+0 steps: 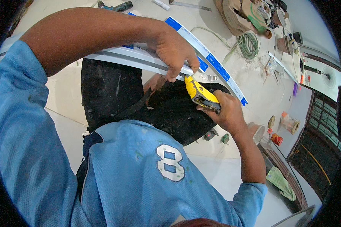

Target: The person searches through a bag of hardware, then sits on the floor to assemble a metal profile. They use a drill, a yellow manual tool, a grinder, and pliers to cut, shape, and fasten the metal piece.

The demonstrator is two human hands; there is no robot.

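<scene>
My left hand [174, 51] is closed around the end of a long white metal channel [132, 59], which lies across my lap and runs off to the left. My right hand [229, 111] grips a yellow and dark grey hand tool [201, 92]. The tool's front tip meets the channel's end, close to my left fingertips; its exact kind is unclear. Just beyond my left hand lies a second long strip [212, 62] with blue and white film, slanting down to the right.
A cordless drill [117, 6] and a white marker [161, 4] lie at the far side. Coiled green cable [248, 44] rests on the floor near a brown sack [235, 15]. A standing fan [327, 75], a bucket [256, 132] and a red tin [276, 139] are at right.
</scene>
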